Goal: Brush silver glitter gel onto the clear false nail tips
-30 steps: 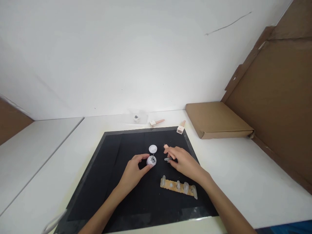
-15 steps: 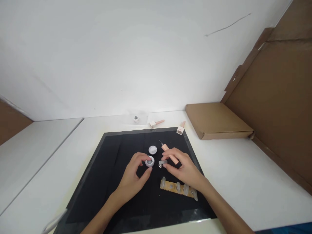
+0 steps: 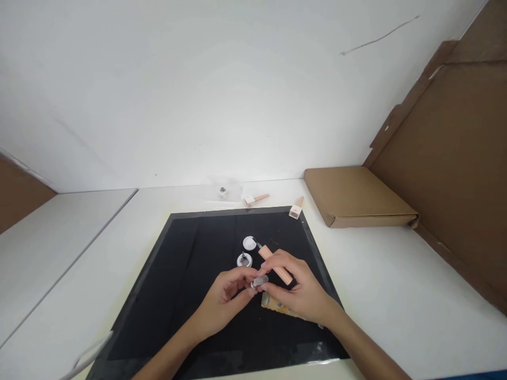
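Observation:
Between the fingertips of both hands is a greyish false nail tip with a small shiny metal piece under it. My left hand pinches its left end, finger and thumb closed. My right hand grips the right end and also keeps a peach-handled nail polish brush in its grasp, the bristles pointing up and left. Just beyond my left fingers stands an uncapped little white jar with grey stuff inside, and its round lid lies behind. A yellowish strip holding nail tips is partly hidden under my right hand.
Everything being handled is over a black mat on a white table. Two polish bottles, one lying and one at the corner, are by the mat's far edge, near a clear tray. A flat cardboard box sits right.
My left hand has left the jar and come right and nearer, onto the nail tip. My right hand has brought the nail tip and brush slightly toward me, now covering more of the strip.

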A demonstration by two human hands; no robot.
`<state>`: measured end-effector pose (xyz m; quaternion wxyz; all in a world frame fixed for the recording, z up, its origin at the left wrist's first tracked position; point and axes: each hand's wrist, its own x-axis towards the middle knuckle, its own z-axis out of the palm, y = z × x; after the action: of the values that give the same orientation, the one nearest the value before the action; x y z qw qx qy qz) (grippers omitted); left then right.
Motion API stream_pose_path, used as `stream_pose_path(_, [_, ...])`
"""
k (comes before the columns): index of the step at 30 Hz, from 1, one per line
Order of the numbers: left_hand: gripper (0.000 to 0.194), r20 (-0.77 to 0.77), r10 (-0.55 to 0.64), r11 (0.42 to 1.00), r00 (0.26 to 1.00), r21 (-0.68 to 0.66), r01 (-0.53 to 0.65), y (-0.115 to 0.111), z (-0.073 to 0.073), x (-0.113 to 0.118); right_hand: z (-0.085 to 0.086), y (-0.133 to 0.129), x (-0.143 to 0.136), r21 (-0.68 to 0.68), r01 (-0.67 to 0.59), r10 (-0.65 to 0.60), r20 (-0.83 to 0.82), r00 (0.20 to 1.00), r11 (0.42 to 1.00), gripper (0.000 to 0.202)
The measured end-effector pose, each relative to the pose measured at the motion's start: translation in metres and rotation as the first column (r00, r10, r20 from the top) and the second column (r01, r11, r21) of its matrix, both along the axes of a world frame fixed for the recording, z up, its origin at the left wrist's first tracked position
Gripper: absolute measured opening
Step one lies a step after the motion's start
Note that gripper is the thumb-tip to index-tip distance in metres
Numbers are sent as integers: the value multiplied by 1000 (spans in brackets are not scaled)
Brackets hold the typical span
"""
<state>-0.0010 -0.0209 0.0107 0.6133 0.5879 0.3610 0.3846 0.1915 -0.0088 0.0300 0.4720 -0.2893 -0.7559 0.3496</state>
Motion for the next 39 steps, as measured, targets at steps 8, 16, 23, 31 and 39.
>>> stream_pose_path(8, [24,118,-7,991,993,-133,23,4,3,1,0,-1,0,41,-4,1,66,998,999,31])
stream_pose_path(16, [24,36,35,987,999,-155,-29,4,6,3,6,-3,6,-108,-11,-8,-176,984,994,17])
stream_pose_path(23, [26,-27,30,988,999,-152,-34,4,8,0,0,-1,8,-198,-165,68,-422,904,966,20])
stream_pose_path(31, [28,-31,-8,988,1000,-154,3,5,12,-1,3,1,4,-264,-173,79,-332,940,949,13])
stream_pose_path(39, [26,-31,-10,990,999,-144,5,5,13,-3,2,0,1,-321,-130,27,-308,951,938,10])
